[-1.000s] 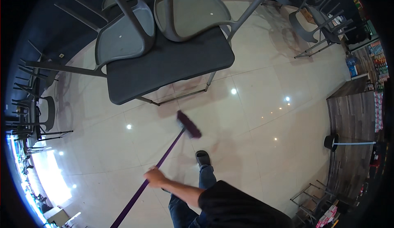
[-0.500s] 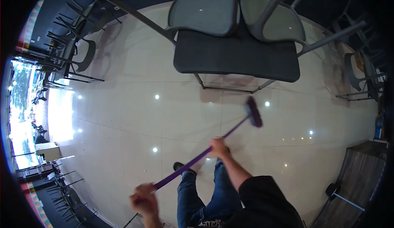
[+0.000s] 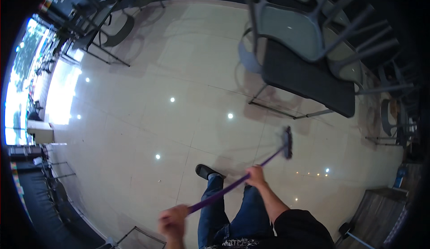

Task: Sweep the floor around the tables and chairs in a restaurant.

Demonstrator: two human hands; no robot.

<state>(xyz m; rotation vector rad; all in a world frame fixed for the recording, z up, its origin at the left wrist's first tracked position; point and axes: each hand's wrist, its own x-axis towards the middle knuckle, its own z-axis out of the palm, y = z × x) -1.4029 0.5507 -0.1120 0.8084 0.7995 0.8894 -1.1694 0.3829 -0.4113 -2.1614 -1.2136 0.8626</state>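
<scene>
gripping slim purple pole (image 3: pixel 219 195), bristly broom head (image 3: pixel 288 143)

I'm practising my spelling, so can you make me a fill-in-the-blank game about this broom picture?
1. The left hand and right hand grip a broom handle whose colour is ____.
2. The hand nearer the broom head is the ____ one.
3. Gray chairs rest on ____ of the dark table.
4. The person's jeans are coloured ____.

Missing words: purple; right; top; blue.
</scene>
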